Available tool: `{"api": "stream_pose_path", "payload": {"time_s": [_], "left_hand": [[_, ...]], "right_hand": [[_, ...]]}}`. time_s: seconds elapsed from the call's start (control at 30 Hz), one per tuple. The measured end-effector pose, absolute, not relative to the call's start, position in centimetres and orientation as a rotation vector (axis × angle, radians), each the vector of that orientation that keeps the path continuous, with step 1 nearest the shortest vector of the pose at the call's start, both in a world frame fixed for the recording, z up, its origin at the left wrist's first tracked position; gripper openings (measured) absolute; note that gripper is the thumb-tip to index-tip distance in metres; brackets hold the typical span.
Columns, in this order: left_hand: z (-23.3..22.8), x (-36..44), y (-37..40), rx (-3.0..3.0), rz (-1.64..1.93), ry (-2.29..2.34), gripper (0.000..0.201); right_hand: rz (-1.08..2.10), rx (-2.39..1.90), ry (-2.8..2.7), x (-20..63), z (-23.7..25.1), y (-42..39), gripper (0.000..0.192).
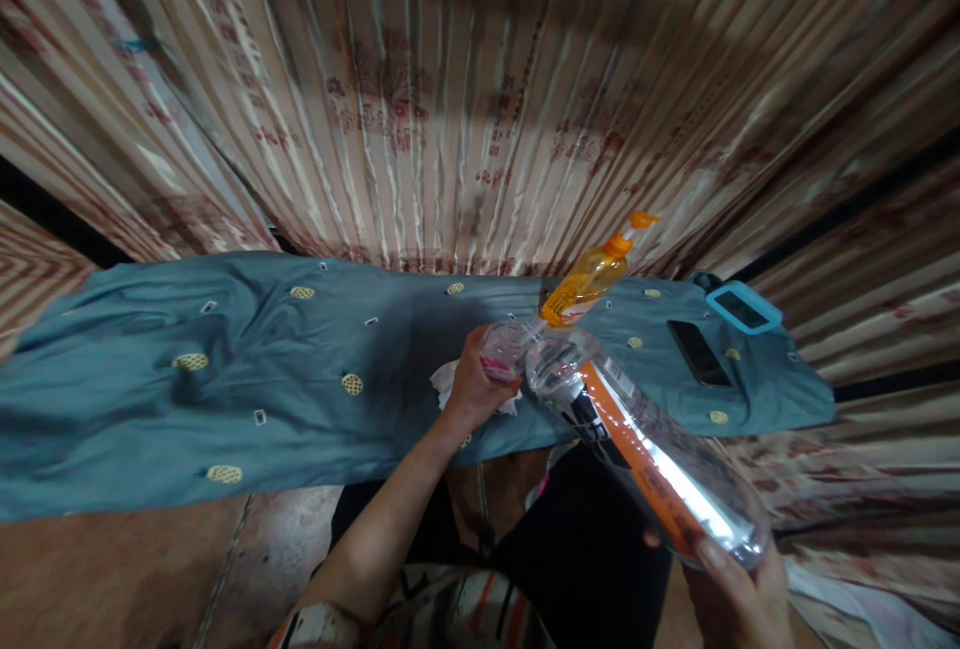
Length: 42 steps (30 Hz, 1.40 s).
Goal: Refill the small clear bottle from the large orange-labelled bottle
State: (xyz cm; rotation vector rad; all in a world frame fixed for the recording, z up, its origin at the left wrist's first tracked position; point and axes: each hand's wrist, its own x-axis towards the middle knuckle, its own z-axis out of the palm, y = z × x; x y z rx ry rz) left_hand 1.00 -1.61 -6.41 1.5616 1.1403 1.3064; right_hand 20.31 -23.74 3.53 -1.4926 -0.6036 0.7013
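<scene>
My left hand [474, 391] is wrapped round a small clear plastic container [502, 344] with a pink print, above the cloth-covered table [409, 324]. In my right hand [739, 584] is a large clear plastic bottle [652, 454] with an orange, black and silver label, gripped near its base. The bottle tilts with its neck towards the small container; whether the two touch, I cannot tell. White crumpled tissue [444, 381] shows beneath my left hand. Just behind the bottle's neck stands a pump bottle [585, 287] of orange liquid.
To the right on the table lie a dark phone [697, 353] and a light-blue-framed device [744, 308]. Patterned curtains [450, 129] hang behind the table and at both sides. My legs are under the table's near edge, above a tiled floor [150, 569].
</scene>
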Motion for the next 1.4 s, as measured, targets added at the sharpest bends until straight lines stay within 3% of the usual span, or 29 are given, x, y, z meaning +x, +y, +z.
{"api": "stream_pose_path", "payload": {"time_s": [0.27,0.8,1.03,1.4], "left_hand": [[-6.2,1.0,-1.7,1.515,1.287,1.140,0.091],[-6.3,1.1,-1.8,1.521,1.300,1.141,0.089],[-6.2,1.1,-1.7,1.529,1.302,1.145,0.086],[-6.2,1.0,-1.7,1.534,1.278,1.142,0.087]], "right_hand": [[0.694,-1.522,-0.569,20.2,3.9,-23.7,0.090],[0.675,-1.523,-0.596,20.4,3.7,-23.9,0.085],[0.694,-1.507,-0.548,19.7,4.5,-23.5,0.100],[0.684,-1.542,-0.597,19.9,5.1,-23.5,0.108]]}}
